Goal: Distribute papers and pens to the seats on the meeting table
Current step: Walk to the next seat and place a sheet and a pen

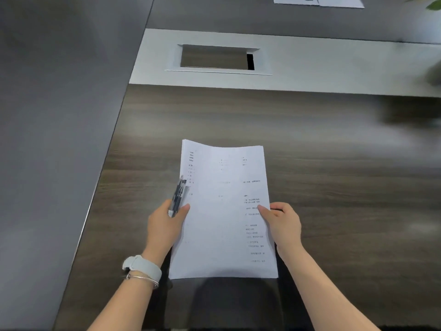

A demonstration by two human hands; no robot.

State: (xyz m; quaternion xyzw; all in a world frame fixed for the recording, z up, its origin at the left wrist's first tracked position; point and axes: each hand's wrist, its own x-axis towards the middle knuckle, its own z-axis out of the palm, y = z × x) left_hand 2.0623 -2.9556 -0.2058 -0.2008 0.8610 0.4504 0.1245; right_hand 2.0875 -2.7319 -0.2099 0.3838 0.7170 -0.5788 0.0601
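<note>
Left wrist: a watch (142, 267) with a broad pale grey band, worn snug.
Beside the watch: a thin silver bracelet (143, 279) on the forearm side, touching the band.
Right wrist: bare.
Forearms: bare on both sides; no sleeve in view.

The dark wood-grain meeting table (334, 163) has a pale grey strip (310, 63) running across its middle, with a rectangular recessed cable hatch (216, 58) set into it. Beyond the strip, near the far edge, a white printed sheet of paper (334, 1) lies flat on the table
</note>
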